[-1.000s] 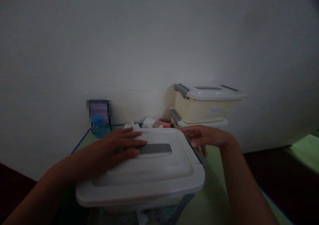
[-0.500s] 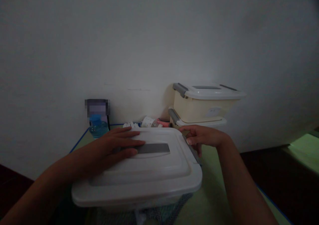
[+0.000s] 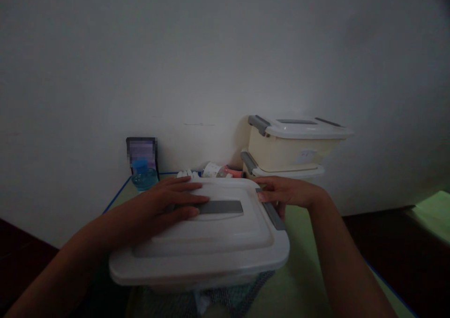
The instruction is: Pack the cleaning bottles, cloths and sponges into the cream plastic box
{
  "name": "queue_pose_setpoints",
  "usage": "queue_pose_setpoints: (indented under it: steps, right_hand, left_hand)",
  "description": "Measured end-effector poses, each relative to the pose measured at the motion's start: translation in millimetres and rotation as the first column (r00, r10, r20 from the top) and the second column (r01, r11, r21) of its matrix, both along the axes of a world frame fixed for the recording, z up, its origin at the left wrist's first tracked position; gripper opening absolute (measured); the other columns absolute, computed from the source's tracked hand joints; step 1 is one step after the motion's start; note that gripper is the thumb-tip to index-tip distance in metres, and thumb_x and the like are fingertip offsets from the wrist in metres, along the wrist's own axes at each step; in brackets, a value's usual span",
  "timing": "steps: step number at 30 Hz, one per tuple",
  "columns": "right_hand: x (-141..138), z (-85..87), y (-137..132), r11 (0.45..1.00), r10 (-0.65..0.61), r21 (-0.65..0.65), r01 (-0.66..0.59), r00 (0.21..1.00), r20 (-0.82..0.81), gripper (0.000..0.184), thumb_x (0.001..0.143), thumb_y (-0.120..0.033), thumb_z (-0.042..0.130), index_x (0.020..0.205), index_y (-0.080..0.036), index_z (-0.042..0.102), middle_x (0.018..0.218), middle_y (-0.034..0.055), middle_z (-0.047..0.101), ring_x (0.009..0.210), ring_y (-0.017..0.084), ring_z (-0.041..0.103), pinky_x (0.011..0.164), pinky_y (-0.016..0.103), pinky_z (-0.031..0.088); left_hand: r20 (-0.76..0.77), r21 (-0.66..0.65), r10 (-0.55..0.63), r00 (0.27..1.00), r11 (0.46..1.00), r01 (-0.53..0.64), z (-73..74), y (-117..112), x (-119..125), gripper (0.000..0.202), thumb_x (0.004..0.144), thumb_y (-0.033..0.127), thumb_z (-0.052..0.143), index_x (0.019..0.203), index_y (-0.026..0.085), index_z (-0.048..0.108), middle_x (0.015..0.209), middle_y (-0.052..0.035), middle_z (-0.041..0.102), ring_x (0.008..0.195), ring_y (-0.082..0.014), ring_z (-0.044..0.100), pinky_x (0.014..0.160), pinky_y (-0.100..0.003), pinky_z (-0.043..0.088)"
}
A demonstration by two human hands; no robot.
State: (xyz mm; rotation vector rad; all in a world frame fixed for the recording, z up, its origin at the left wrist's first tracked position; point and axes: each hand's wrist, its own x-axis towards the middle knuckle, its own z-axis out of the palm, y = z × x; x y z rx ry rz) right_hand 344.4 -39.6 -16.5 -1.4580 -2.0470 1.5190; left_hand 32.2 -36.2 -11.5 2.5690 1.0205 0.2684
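A storage box with a white lid (image 3: 211,240) stands close in front of me. My left hand (image 3: 176,203) lies flat on top of this lid, its fingers outstretched across the left part of the grey handle (image 3: 225,207). At the lid's right edge is a grey latch (image 3: 273,215). My right hand (image 3: 284,192) grips the latch's far end, thumb on top and the other fingers curled down at the outer side, partly hidden. Below the box's near side, dark patterned cloth (image 3: 228,299) shows.
Two cream storage boxes (image 3: 291,151) with white lids are stacked at the back right. Behind my box lie a white roll (image 3: 211,170) and a red item (image 3: 235,172). A blue-capped bottle (image 3: 144,178) stands before a dark-framed screen (image 3: 142,148), against the wall (image 3: 211,64).
The grey latch has swung up from hanging along the side to lying against the lid's edge, with my right thumb on it. My left hand stays on the lid. The view has shifted slightly.
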Motion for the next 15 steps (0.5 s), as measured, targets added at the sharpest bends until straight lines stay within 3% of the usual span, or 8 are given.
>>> queue_pose_setpoints:
  steps: [5,7,9,11,13,15]
  right_hand:
    - [-6.5,6.7,-8.1,0.996,-0.074,0.058,0.067,0.989,0.131,0.061,0.081,-0.056,0.052,0.129,-0.019,0.046,0.111,0.0124,0.061,0.09,0.025,0.064,0.051,0.027,0.058]
    - [-15.2,7.0,-9.8,0.985,-0.117,0.151,0.084,0.968,0.222,0.058,0.083,-0.058,0.047,0.125,-0.018,0.051,0.114,0.0142,0.062,0.094,0.028,0.064,0.056,0.032,0.059]
    - [-25.4,4.6,-9.4,0.941,-0.165,0.335,0.054,0.936,0.311,0.056,0.086,-0.056,0.042,0.123,-0.016,0.055,0.117,0.0157,0.062,0.102,0.031,0.061,0.073,0.04,0.057]
    - [-34.0,0.0,-7.3,0.862,-0.195,0.506,-0.012,0.915,0.353,0.055,0.089,-0.053,0.038,0.124,-0.015,0.055,0.123,0.0157,0.06,0.111,0.032,0.057,0.092,0.046,0.047]
    - [-39.4,-4.8,-4.6,0.803,-0.187,0.593,-0.063,0.917,0.352,0.055,0.09,-0.051,0.034,0.129,-0.016,0.052,0.128,0.014,0.057,0.117,0.032,0.053,0.1,0.048,0.039]
    - [-42.0,-8.0,-2.2,0.773,-0.18,0.631,-0.073,0.928,0.328,0.056,0.09,-0.051,0.034,0.132,-0.018,0.049,0.131,0.012,0.056,0.118,0.031,0.052,0.101,0.048,0.039]
  left_hand:
    - [-0.033,0.011,0.007,0.999,1.0,-0.006,1.9,-3.5,0.4,0.036,0.091,0.043,0.04,0.122,0.035,0.057,0.141,0.0015,0.046,0.133,-0.0245,0.035,0.109,-0.046,0.024]
    - [-0.025,0.016,-0.009,1.0,1.0,0.009,2.0,-4.7,0.7,0.035,0.092,0.042,0.04,0.123,0.034,0.056,0.142,0.0003,0.045,0.134,-0.023,0.033,0.11,-0.044,0.022]
    - [-0.002,0.007,-0.039,0.999,0.999,0.039,1.9,-4.7,-1.6,0.036,0.093,0.042,0.04,0.123,0.033,0.056,0.141,-0.0002,0.046,0.134,-0.022,0.032,0.11,-0.042,0.022]
    - [0.022,-0.031,-0.039,0.999,0.999,0.04,2.2,-3.5,-8.7,0.038,0.092,0.044,0.04,0.125,0.031,0.054,0.142,-0.0003,0.045,0.134,-0.021,0.033,0.11,-0.039,0.022]
    - [0.036,-0.082,0.017,0.999,0.997,-0.014,4.2,-1.8,-21.6,0.042,0.091,0.045,0.041,0.128,0.028,0.051,0.143,-0.0015,0.044,0.132,-0.0206,0.036,0.109,-0.036,0.025]
    - [0.043,-0.124,0.115,0.992,0.986,-0.109,8.5,-0.2,-38.4,0.045,0.09,0.046,0.043,0.13,0.026,0.049,0.141,-0.0033,0.046,0.128,-0.021,0.042,0.107,-0.036,0.03]
